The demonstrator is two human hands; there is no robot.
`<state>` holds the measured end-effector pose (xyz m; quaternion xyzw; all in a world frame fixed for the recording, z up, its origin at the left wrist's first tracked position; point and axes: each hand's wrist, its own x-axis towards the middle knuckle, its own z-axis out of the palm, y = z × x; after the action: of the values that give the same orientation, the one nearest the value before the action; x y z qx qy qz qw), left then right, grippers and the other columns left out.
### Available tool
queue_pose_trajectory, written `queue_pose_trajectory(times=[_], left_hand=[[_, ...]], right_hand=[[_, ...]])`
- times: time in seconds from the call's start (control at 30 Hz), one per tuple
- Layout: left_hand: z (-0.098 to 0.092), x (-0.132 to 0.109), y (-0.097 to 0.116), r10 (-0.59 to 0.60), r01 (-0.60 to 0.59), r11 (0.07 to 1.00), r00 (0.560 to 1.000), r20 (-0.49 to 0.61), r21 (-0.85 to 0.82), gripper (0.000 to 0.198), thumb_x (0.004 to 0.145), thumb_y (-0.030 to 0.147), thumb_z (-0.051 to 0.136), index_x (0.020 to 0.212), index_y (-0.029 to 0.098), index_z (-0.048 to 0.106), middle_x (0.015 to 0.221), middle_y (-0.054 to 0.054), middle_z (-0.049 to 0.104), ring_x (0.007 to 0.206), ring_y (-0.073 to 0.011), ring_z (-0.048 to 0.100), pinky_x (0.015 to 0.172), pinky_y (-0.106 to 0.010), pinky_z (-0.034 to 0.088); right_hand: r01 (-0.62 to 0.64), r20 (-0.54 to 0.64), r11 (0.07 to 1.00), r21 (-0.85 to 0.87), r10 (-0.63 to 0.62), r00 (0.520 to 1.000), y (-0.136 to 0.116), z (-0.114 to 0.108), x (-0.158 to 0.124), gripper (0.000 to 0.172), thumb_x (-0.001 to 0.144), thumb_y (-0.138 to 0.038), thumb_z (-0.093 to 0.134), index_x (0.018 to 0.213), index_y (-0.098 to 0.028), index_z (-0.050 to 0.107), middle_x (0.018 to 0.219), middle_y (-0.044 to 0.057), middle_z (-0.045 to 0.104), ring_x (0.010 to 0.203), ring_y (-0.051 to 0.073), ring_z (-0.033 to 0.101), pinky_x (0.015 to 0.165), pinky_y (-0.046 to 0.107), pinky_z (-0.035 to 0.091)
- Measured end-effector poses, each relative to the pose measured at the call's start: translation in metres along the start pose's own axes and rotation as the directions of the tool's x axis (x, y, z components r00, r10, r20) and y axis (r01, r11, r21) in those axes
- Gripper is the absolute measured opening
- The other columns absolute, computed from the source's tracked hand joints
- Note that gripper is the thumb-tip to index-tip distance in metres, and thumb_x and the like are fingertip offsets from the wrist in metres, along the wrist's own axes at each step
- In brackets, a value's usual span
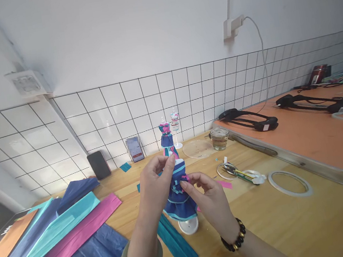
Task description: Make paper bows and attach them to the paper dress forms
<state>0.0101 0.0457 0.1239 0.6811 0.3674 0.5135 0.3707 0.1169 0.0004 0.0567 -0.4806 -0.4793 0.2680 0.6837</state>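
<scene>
In front of me a miniature dress form stands upright on its round white base [188, 225]. It wears a tiered navy paper dress [180, 209] with turquoise bands. My left hand [157, 186] pinches the form's top at the neck between thumb and fingers. At the dress's waist, my right hand [211, 202] is closed with thumb and forefinger on a small pink piece of paper [186, 178]; its exact shape is partly covered. A teal paper strip [178, 245] lies beside the base. Behind stands another dressed form [167, 140] in navy, pink and teal.
Folded coloured paper sheets [84, 231] spread across the left. Two phones lean on the tiled wall, one black [99, 165]. A white-topped form [175, 121], a glass [220, 139], a utility knife [243, 175] and a tape roll [274, 190] stand or lie to the right.
</scene>
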Motion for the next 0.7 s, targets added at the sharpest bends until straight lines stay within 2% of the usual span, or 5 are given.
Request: queue_pose_trajectory(times=[0.07, 0.17, 0.3, 0.53, 0.7], left_hand=[[-0.005, 0.001, -0.001, 0.006, -0.006, 1.0, 0.998, 0.066, -0.001, 0.024, 0.077, 0.04, 0.055, 0.073, 0.016, 0.059, 0.071, -0.002, 0.061, 0.068, -0.0142, 0.056, 0.059, -0.023, 0.045], [-0.016, 0.001, -0.003, 0.003, -0.003, 1.0, 0.969, 0.247, 0.0, 0.022, 0.074, 0.035, 0.06, 0.091, 0.02, 0.059, 0.091, -0.004, 0.063, 0.083, -0.017, 0.059, 0.069, -0.025, 0.047], [-0.026, 0.0, -0.009, 0.016, -0.014, 1.0, 0.902, 0.43, -0.007, 0.049, 0.068, 0.022, 0.066, 0.114, 0.024, 0.048, 0.106, -0.007, 0.06, 0.095, -0.0204, 0.058, 0.081, -0.032, 0.048], [-0.027, -0.002, -0.013, 0.037, -0.059, 0.998, 0.886, 0.463, 0.034, 0.056, 0.071, 0.014, 0.056, 0.124, 0.023, 0.042, 0.11, -0.008, 0.058, 0.093, -0.0201, 0.058, 0.083, -0.034, 0.047], [-0.025, -0.001, -0.015, 0.067, -0.087, 0.996, 0.897, 0.437, 0.027, 0.054, 0.071, 0.012, 0.055, 0.123, 0.022, 0.043, 0.105, -0.008, 0.059, 0.091, -0.0197, 0.058, 0.082, -0.034, 0.047]], right_hand=[[-0.021, 0.007, 0.999, 0.03, 0.021, 1.0, 0.001, 0.0, 0.0, 0.016, 0.072, -0.033, 0.064, 0.072, -0.018, 0.061, 0.068, 0.002, 0.063, 0.066, 0.016, 0.055, 0.063, 0.028, 0.047], [-0.038, 0.015, 0.997, 0.065, 0.037, 0.999, 0.001, 0.0, 0.0, 0.017, 0.072, -0.034, 0.065, 0.072, -0.018, 0.061, 0.07, 0.003, 0.062, 0.067, 0.016, 0.054, 0.063, 0.028, 0.047], [-0.033, 0.011, 0.996, 0.08, 0.032, 0.999, 0.0, 0.0, 0.001, 0.017, 0.072, -0.034, 0.065, 0.072, -0.018, 0.061, 0.07, 0.003, 0.063, 0.068, 0.016, 0.056, 0.065, 0.029, 0.047], [-0.038, 0.039, 0.995, 0.093, 0.035, 0.999, 0.006, -0.001, 0.002, 0.018, 0.072, -0.035, 0.065, 0.072, -0.018, 0.061, 0.069, 0.003, 0.063, 0.067, 0.016, 0.056, 0.063, 0.029, 0.047], [-0.061, 0.028, 0.987, 0.15, 0.058, 0.998, 0.006, 0.0, 0.002, 0.018, 0.07, -0.035, 0.067, 0.071, -0.018, 0.062, 0.069, 0.002, 0.063, 0.066, 0.016, 0.056, 0.062, 0.028, 0.048]])
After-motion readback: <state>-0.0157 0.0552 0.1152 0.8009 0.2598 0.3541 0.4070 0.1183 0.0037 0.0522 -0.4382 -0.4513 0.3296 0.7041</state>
